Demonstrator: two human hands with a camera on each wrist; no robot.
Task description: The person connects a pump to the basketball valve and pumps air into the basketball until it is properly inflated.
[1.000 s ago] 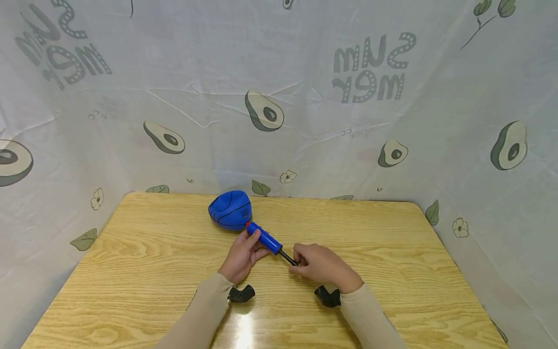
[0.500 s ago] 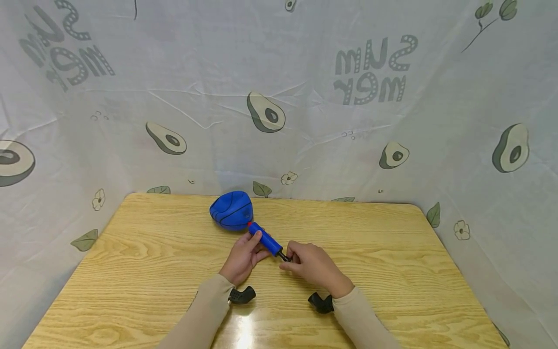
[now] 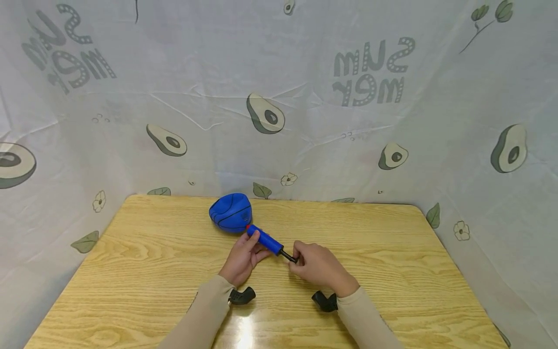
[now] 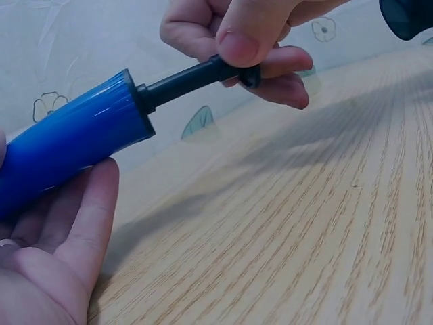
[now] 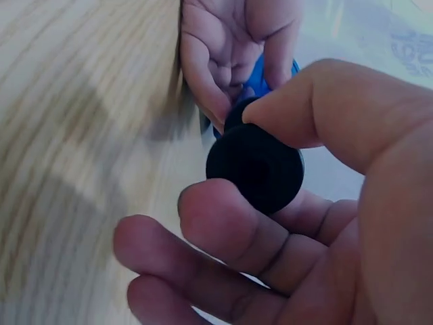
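A partly deflated blue basketball (image 3: 231, 213) with black lines lies dented near the back of the table. Against its lower right side is the red tip of a blue hand pump (image 3: 267, 241). My left hand (image 3: 240, 257) grips the pump barrel, thumb on top and fingers underneath. The black rod (image 4: 183, 84) sticks partway out of the barrel. My right hand (image 3: 320, 264) pinches the round black handle (image 5: 257, 166) at the rod's end between thumb and fingers. Whether a needle enters the ball is hidden.
The wooden table (image 3: 165, 271) reaches back to a pale curtain (image 3: 305, 160) printed with avocados and leaves. Black wrist-camera mounts (image 3: 242, 295) jut out by both sleeves, above the tabletop.
My right hand pushed the pump rod inward half a second ago, then drew it back out to the right. My left hand and the ball stay nearly in place.
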